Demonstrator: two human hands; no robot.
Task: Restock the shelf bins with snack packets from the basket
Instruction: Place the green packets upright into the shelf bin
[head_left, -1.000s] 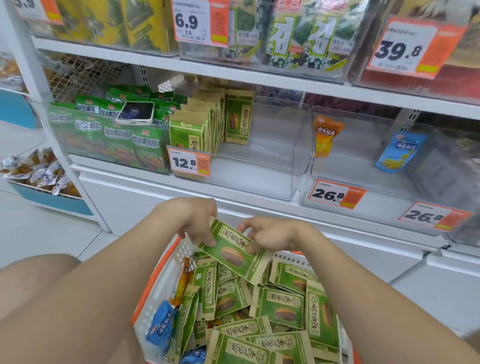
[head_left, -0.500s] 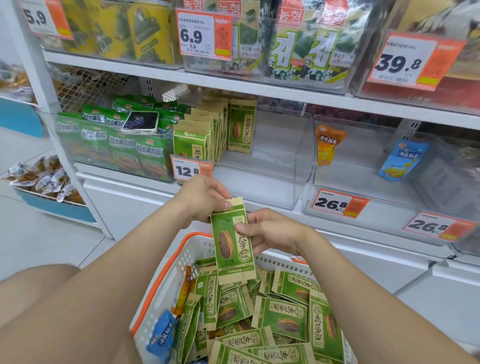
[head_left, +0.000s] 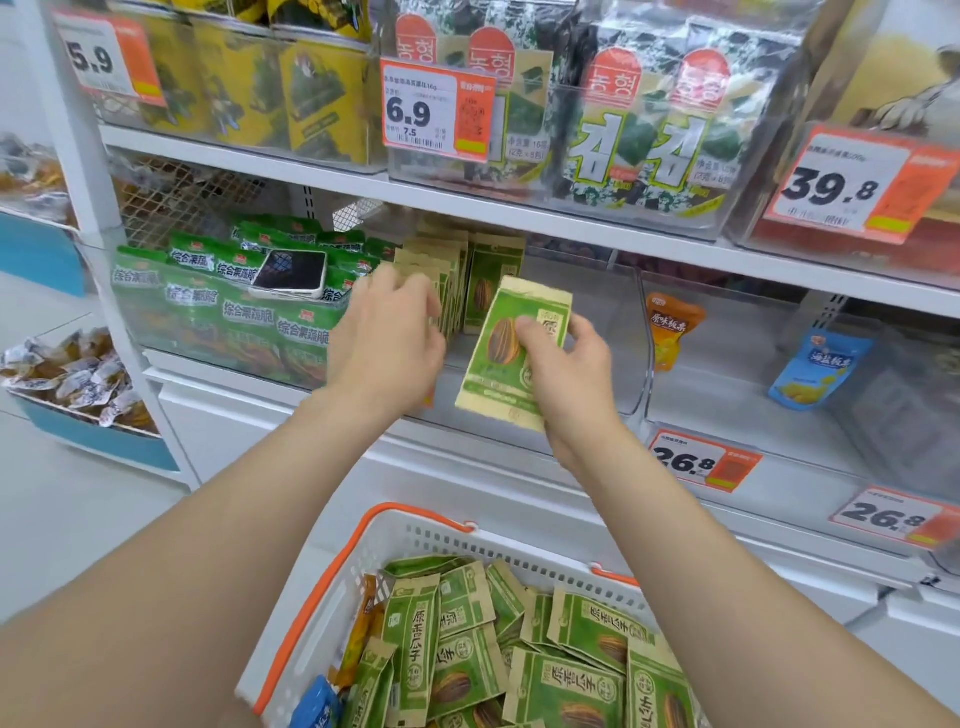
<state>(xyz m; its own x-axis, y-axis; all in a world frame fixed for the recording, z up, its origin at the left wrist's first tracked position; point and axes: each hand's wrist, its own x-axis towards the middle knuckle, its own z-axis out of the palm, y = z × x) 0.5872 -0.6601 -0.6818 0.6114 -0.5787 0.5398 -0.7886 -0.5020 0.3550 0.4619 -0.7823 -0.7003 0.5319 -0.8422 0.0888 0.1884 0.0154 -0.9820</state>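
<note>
The white shelf (head_left: 571, 218) ran across in front of me, its edge just above the clear bin (head_left: 631, 332) at my twelve o'clock. That bin was filled only on its nine o'clock side. From the middle to its wall at three o'clock the floor lay bare, with open room between the packets and that wall. The basket (head_left: 395, 566) sat at six o'clock below my arms, its orange rim near the shelf base, with green sunflower-seed packets (head_left: 566, 691) heaped loose inside. A row of standing packets (head_left: 452, 270) stood upright in the bin at eleven o'clock, packed close against the neighbouring bin's wall. My right hand (head_left: 566, 374) held one seed packet (head_left: 498, 364) upright and slightly tilted in front of the bin's low front edge, just to the three o'clock side of the row. My thumb and fingers pinched its right edge. My left hand (head_left: 389, 332) rested at the front of the row, fingers loosely spread and touching the packets, gripping nothing.
</note>
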